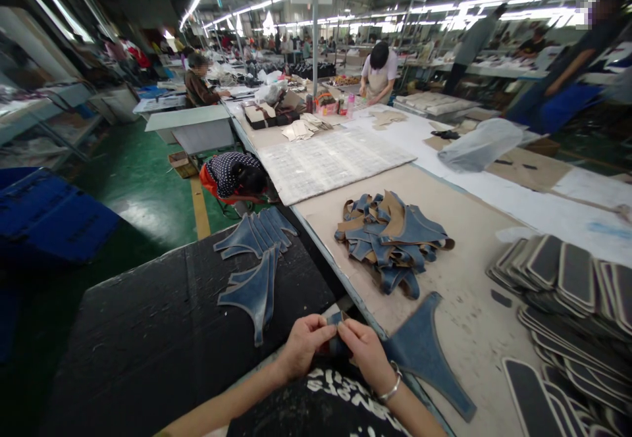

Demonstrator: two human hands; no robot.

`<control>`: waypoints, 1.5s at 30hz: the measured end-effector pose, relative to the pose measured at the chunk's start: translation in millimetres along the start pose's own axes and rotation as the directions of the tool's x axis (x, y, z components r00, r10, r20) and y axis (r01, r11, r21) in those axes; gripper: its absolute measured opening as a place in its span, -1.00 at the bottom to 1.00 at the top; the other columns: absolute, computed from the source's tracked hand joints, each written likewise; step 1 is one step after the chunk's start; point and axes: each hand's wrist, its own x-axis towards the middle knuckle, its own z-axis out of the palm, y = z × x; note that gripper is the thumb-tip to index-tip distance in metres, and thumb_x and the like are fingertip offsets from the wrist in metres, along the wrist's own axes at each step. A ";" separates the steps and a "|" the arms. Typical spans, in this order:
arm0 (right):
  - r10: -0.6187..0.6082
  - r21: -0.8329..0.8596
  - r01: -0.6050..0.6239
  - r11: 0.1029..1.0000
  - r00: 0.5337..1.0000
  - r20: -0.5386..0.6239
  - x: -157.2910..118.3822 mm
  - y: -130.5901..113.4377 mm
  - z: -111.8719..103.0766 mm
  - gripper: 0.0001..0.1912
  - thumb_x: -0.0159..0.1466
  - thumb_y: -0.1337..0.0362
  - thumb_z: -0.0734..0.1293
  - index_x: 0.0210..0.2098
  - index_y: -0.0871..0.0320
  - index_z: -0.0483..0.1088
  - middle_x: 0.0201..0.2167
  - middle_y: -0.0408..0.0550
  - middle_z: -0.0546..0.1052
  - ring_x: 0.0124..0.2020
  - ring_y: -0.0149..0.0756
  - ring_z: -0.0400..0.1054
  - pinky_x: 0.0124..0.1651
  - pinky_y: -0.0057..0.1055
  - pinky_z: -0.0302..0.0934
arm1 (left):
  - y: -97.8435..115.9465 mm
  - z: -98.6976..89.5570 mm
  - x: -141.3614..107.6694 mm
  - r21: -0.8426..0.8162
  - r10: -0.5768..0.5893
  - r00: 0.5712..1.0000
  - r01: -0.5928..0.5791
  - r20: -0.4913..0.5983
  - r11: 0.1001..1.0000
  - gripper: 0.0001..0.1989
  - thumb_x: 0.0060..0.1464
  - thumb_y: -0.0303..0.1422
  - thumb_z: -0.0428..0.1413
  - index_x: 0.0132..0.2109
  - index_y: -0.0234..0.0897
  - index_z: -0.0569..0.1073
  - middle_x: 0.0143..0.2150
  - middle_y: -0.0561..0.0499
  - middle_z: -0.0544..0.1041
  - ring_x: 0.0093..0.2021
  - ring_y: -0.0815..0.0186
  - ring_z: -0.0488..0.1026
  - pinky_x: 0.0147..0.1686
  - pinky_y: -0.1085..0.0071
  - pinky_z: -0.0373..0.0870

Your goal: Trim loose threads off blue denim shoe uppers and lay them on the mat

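- The left hand (pixel 307 343) is pinching a blue strip (pixel 337 318) narrowly between thumb and fingers.
- The right hand (pixel 366 353) is pinching the same blue strip, which is hovering by the black tabletop's (pixel 148 318) right edge.
- A blue panel (pixel 422 348) is overlapping the tan tabletop's (pixel 474 239) left edge; whether it is joining the strip, I cannot tell.
- A blue heap (pixel 405 230) is lying farther along that edge.
- Blue cutouts (pixel 259 285) are lying near the black tabletop's right edge.
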 end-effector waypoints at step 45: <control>0.048 -0.425 0.047 0.904 0.976 0.212 9.4 4.2 13.4 -0.54 0.24 -0.01 0.20 -0.65 0.15 0.22 -0.67 -0.21 0.23 -0.55 -0.33 0.14 -0.48 -0.42 -0.01 | 15.8 -32.1 -10.0 -0.027 -0.116 0.988 0.119 0.103 0.993 -0.69 -0.19 -0.19 0.24 -0.42 -0.41 0.48 -0.51 0.02 0.42 -0.53 0.46 0.29 -0.46 0.48 0.18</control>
